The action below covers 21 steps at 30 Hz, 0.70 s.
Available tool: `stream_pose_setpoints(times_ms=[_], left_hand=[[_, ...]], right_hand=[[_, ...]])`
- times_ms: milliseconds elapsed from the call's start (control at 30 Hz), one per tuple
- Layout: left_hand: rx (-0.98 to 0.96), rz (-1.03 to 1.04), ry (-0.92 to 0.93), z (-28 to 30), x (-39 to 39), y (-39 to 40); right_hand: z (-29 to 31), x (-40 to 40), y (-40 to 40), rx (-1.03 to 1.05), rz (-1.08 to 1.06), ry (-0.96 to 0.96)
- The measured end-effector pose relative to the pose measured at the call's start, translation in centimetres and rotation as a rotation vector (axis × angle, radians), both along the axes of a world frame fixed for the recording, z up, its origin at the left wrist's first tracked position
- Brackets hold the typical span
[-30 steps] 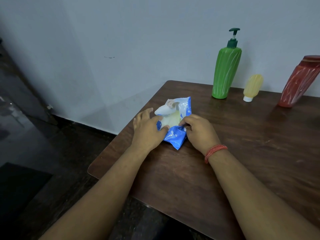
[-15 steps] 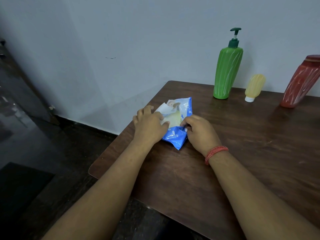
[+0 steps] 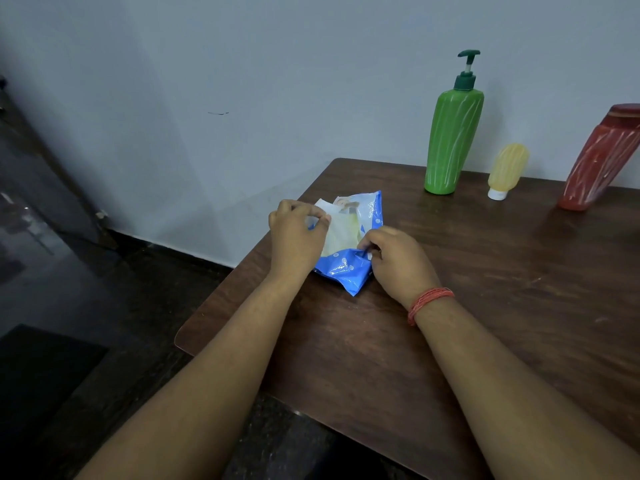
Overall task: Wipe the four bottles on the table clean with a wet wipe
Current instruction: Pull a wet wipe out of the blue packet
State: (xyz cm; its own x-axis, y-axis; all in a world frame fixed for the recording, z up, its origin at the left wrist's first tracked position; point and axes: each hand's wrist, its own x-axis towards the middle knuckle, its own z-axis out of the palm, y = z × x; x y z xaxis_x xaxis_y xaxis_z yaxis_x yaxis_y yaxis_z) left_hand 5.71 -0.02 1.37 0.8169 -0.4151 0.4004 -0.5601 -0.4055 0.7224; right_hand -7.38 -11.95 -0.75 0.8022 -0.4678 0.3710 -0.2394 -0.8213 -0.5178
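Pale grey wall backs a dark wooden table, whose rounded near-left corner juts over a dark speckled floor. On the table's left part lies a blue wipe pack, crumpled and glossy, with its white flap peeled up at the far end and a pale wipe showing in the opening. The left hand sits at the pack's left side, its fingers curled, thumb and forefinger pinching the flap's edge. The right hand rests at the pack's right side, fingers curled in and nipping the blue wrapper near the opening; a red thread band circles that wrist. Both forearms reach in from the bottom edge of the view. Along the table's far edge, close to the wall and well apart from the hands, stand three bottles in view. A tall green bottle with a dark green pump stands to the left. Just right of it is a small yellow bottle, set cap-down on a white cap. Further right stands a red bottle, leaning in the wide-angle view and cut off by the right border. A fourth bottle does not show. A small dark mark sits on the wall.
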Motion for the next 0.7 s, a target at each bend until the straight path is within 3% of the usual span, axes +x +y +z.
stream_pose_setpoints(times_ms=[167,367,567,700], left_hand=[[-0.251,-0.070,0.271,1.7,-0.1,-0.8],[-0.475,-0.065,0.404,4.1,0.8,-1.0],[-0.718,-0.294,0.635,6.3,-0.1,-1.0],[-0.774,-0.367,0.696,6.1,-1.9,-1.6]], right_hand=[[-0.3,0.1,0.0,-0.006,0.007,-0.018],[-0.5,0.2,0.0,-0.017,-0.003,-0.014],[-0.3,0.2,0.2,-0.019,-0.009,-0.014],[0.5,-0.1,0.4,0.180,-0.084,-0.233]])
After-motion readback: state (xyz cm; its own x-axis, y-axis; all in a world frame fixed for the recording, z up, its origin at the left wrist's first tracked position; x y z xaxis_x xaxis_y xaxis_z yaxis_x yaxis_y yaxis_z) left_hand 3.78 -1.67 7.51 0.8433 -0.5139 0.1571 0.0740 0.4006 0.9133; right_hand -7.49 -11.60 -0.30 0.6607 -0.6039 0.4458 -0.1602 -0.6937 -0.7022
